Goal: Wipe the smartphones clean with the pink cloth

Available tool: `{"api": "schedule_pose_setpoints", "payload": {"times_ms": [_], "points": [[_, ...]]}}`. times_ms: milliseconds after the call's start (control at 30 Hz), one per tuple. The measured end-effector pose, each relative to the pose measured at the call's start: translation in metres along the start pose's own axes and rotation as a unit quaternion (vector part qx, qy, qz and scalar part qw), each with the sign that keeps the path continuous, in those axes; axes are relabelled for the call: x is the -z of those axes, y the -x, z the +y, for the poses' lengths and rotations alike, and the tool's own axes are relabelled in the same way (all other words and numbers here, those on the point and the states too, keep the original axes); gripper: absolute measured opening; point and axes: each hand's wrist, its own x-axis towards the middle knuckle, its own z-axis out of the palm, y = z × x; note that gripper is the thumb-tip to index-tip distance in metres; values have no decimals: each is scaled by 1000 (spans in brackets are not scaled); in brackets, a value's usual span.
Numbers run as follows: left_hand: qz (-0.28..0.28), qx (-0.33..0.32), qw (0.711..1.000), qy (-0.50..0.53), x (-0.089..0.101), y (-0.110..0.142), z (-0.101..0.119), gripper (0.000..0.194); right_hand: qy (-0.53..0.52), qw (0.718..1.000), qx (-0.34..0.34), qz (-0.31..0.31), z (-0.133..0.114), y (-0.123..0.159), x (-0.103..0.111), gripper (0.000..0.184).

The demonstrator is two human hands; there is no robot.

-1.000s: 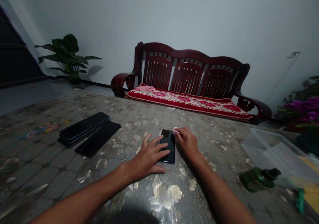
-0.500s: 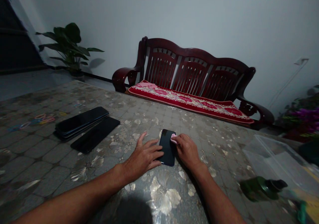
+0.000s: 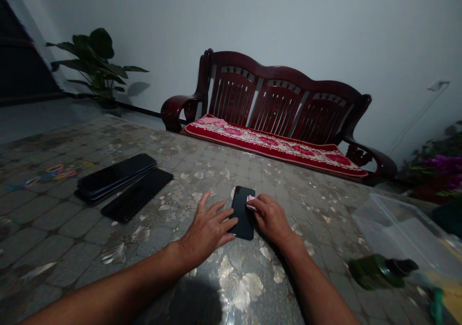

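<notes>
A dark smartphone (image 3: 242, 219) lies flat on the patterned tablecloth (image 3: 202, 277) in front of me. My left hand (image 3: 209, 223) rests along its left edge, fingers spread, with the fingertips touching it. My right hand (image 3: 270, 216) pinches a small pink cloth (image 3: 250, 199) and presses it on the phone's upper right part. Most of the cloth is hidden under the fingers. To the left, a stack of phones (image 3: 117, 175) lies beside one more black phone (image 3: 137, 196).
Several coloured rubber bands (image 3: 57, 172) lie at the far left. On the right are a clear plastic box (image 3: 382, 219) and a green bottle with a black top (image 3: 377, 271), lying on its side. Behind the table stands a wooden bench (image 3: 274, 98) with a red floral cover.
The right hand and pink cloth have barely shifted on the phone. My left fingers have spread slightly and moved a little. The view has tilted slightly.
</notes>
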Motion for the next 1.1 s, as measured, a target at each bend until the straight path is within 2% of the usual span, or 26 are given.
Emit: {"api": "schedule_pose_setpoints", "payload": {"times_ms": [133, 333, 533, 667, 767, 967, 1100], "points": [[-1, -4, 1000, -13, -1, 1, 2, 32, 1, 1000, -25, 17, 2, -2, -1, 26], [5, -6, 999, -41, 0, 0, 4, 32, -42, 993, -88, 59, 17, -11, -10, 23], [78, -23, 995, -52, -6, 1, 2, 28, -61, 996, -35, 56, 13, -2, -9, 18], [89, -35, 993, -61, -8, 1, 1, 24, -74, 996, 7, 53, 5, 6, -6, 18], [83, -39, 993, -70, -8, 1, 1, 23, -63, 997, -6, 51, 8, 4, -7, 18], [79, -51, 992, -83, -6, 0, 2, 23, -19, 995, -79, 62, 16, -11, -12, 20], [81, -49, 992, -85, -7, 0, 3, 24, -21, 997, -51, 50, 6, -8, -7, 24]]}}
